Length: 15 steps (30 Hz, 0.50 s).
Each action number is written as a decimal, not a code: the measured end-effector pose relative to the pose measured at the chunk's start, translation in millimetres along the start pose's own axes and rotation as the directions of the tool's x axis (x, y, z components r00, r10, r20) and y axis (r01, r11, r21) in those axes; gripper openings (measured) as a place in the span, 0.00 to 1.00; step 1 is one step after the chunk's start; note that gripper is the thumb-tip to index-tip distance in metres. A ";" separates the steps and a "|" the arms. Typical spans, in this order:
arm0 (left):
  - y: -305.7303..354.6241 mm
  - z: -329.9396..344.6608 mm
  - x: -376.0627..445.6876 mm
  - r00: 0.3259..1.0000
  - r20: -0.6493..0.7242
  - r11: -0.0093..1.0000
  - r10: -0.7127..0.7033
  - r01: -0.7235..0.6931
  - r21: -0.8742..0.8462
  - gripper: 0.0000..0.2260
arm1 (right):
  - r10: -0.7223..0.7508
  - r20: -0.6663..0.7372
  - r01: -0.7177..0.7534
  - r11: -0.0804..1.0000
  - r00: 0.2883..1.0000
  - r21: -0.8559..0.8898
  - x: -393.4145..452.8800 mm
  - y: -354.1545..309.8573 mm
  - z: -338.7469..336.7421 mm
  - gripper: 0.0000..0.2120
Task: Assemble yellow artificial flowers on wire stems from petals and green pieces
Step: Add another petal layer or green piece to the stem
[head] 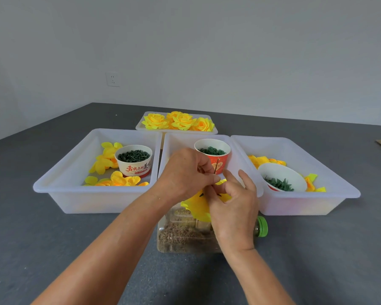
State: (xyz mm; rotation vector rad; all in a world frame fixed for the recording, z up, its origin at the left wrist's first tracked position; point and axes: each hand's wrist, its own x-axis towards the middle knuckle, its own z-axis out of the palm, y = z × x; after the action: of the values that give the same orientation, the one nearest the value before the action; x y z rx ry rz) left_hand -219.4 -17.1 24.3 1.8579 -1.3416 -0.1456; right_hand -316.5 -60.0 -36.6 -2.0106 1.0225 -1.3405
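Yellow petals (196, 202) beneath both hands; thin wire stem (216, 169) rising between pinching left fingers (213, 178) and right fingers (229, 176).

Translucent white plastic trays (59, 195) are holding bright yellow fabric petals (107, 160); a red-lettered white paper cup (134, 167) is showing dark green pieces (133, 155); a green bottle cap (262, 226) is lying on grey tabletop (53, 238).

Only readable text is red Chinese lettering, "舌尖上的美味" or close, on the white paper cup (134, 160). The red cup (213, 158) to its right has a print too blurry to read.
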 end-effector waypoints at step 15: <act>-2.0 0.4 0.7 1.000 -0.017 1.000 0.009 -0.009 0.009 0.04 | 0.018 0.008 -0.020 0.981 1.000 0.193 -2.9 13.9 9.6 0.07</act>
State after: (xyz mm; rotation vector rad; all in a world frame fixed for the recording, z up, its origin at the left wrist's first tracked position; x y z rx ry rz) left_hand -217.9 -17.7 23.0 1.8559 -1.3407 -0.1186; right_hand -312.5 -65.7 -52.3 -1.8557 0.8709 -1.3672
